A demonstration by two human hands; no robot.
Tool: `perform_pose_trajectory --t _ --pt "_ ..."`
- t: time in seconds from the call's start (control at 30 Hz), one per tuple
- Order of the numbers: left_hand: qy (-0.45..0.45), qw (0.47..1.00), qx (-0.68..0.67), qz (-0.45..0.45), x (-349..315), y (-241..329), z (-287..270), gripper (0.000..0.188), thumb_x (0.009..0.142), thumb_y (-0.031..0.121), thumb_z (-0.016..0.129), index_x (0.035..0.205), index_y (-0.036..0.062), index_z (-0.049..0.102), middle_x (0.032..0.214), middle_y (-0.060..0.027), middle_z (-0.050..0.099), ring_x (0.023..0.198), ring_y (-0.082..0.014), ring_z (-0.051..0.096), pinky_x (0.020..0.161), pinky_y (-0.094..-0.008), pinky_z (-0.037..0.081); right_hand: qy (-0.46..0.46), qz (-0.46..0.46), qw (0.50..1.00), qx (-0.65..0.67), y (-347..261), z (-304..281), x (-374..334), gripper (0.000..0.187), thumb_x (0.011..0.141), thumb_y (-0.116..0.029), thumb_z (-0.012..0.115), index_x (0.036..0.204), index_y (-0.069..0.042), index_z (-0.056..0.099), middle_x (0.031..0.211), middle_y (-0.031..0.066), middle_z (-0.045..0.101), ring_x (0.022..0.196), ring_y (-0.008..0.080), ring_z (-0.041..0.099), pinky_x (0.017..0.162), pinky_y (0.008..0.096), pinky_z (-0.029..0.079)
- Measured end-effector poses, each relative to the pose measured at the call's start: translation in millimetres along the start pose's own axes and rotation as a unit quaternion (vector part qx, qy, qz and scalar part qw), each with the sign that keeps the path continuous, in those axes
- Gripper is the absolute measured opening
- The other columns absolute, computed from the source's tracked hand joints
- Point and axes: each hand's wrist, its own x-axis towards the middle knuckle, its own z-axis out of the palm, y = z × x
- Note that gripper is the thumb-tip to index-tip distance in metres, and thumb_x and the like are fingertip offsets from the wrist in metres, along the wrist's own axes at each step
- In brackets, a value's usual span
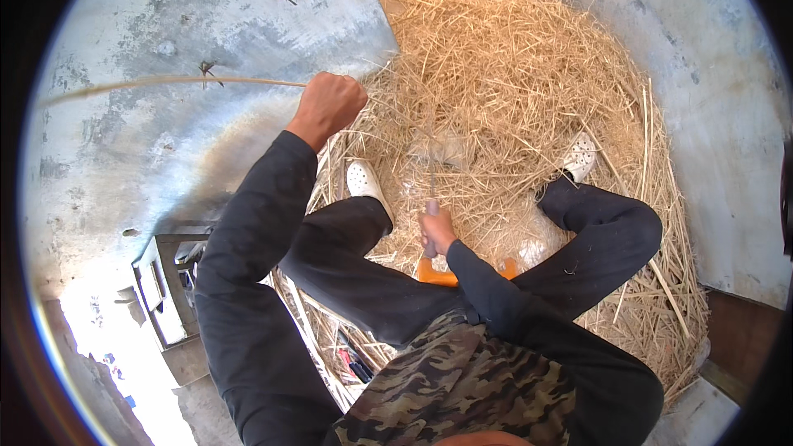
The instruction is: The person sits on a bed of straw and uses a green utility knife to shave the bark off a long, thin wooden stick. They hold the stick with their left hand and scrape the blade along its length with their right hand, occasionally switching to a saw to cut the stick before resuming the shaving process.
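Straw (504, 58) lies heaped between weathered walls (248, 0), the raised left hand (330, 105) clenching a thin strip (256, 80) that runs leftward, seemingly to clear the legs (363, 281), right hand (439, 231) gripping a mauve-handled tool (432, 208) between them.

Strip (157, 80): long, slender, straw-coloured, slightly bowed; held in the left hand (333, 102), free length extending leftward. Tool (432, 208): mauve-grey handle gripped in the right hand (440, 230), thin shaft pointing forward.

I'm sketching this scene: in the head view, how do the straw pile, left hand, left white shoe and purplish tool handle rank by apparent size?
1. straw pile
2. left hand
3. left white shoe
4. purplish tool handle
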Motion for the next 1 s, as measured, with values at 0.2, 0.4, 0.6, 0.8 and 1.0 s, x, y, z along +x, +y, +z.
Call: perform_pose_trajectory --t 0.2,0.4,0.6,0.8,1.0 --pt "-0.019 1.0 -0.019 -0.003 37 13 -26 0.013 0.073 0.011 0.062 0.061 0.0115 0.068 0.063 -0.0067 0.065 0.065 -0.0259 0.067 0.056 -0.0378 0.052 -0.071 -0.038 0.995 0.067 -45 6 -22 0.009 0.081 -0.002 0.055 0.08 -0.002 0.046 0.055 0.0055 0.046 0.036 0.0143 0.044 0.032 0.0308 0.033" --pt "-0.073 0.997 -0.015 -0.019 61 13 -34 0.011 0.074 0.011 0.062 0.066 0.0107 0.07 0.067 -0.0071 0.067 0.067 -0.0273 0.068 0.058 -0.0382 0.053 -0.102 -0.063 0.992 0.049 -70 25 -30 0.008 0.08 0.001 0.053 0.082 -0.002 0.045 0.056 0.0049 0.046 0.036 0.0136 0.043 0.032 0.0303 0.033" --pt "-0.111 0.992 -0.018 -0.049 50 -14 -19 0.007 0.074 0.009 0.065 0.072 0.01 0.071 0.073 -0.0093 0.068 0.071 -0.03 0.068 0.063 -0.04 0.054 0.007 0.078 0.996 0.04 15 -29 11 0.005 0.08 0.0 0.052 0.08 0.0 0.047 0.057 0.0062 0.046 0.037 0.0167 0.046 0.033 0.0322 0.034" --pt "-0.12 0.992 -0.018 -0.037 54 -8 -23 0.006 0.072 0.008 0.065 0.07 0.0079 0.07 0.071 -0.0111 0.067 0.071 -0.0318 0.067 0.062 -0.0413 0.054 -0.123 -0.107 0.986 0.026 -67 25 -21 0.007 0.08 -0.003 0.054 0.078 0.001 0.049 0.054 0.0074 0.048 0.035 0.016 0.046 0.033 0.0332 0.035" --pt "-0.099 0.995 -0.009 0.0 35 -5 -25 0.013 0.075 0.011 0.06 0.065 0.0095 0.069 0.067 -0.0107 0.067 0.066 -0.0301 0.068 0.057 -0.0412 0.052 0.06 -0.242 0.917 -0.31 79 -52 51 0.024 0.083 -0.012 0.055 0.102 0.003 0.06 0.075 0.0175 0.061 0.06 0.0278 0.063 0.048 0.0393 0.048"
